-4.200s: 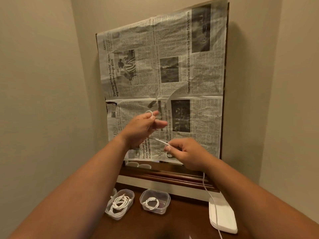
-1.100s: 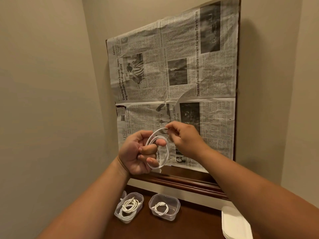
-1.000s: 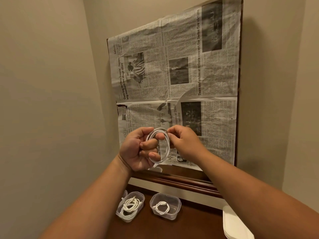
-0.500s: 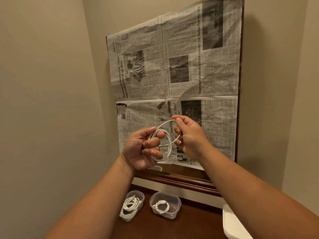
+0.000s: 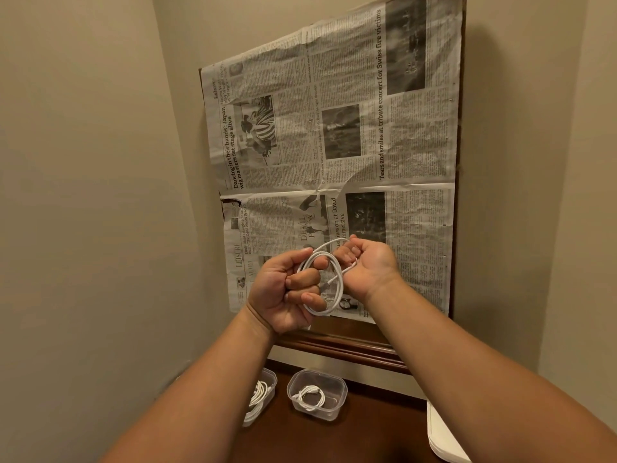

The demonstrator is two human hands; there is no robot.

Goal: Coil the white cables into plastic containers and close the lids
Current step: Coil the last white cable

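A white cable [image 5: 338, 285] is wound into a round coil held up in front of the newspaper. My left hand [image 5: 283, 289] is closed on the coil's left side, fingers through the loops. My right hand [image 5: 369, 264], palm turned toward me, pinches the cable's loose end at the coil's upper right. Below on the dark wooden surface stand two clear plastic containers without lids: the left container [image 5: 265, 394], partly hidden by my left forearm, and the right container [image 5: 317, 394]. Each holds a coiled white cable.
Newspaper sheets [image 5: 334, 145] cover a framed panel leaning on the wall. A white flat object [image 5: 442, 436] lies at the right edge of the wooden surface [image 5: 367, 426]. Beige walls close in on the left and right.
One long strand has become a multi-loop coil in my left hand. In the last half second my right hand turned palm-up and drew the loose end across the coil's right side.
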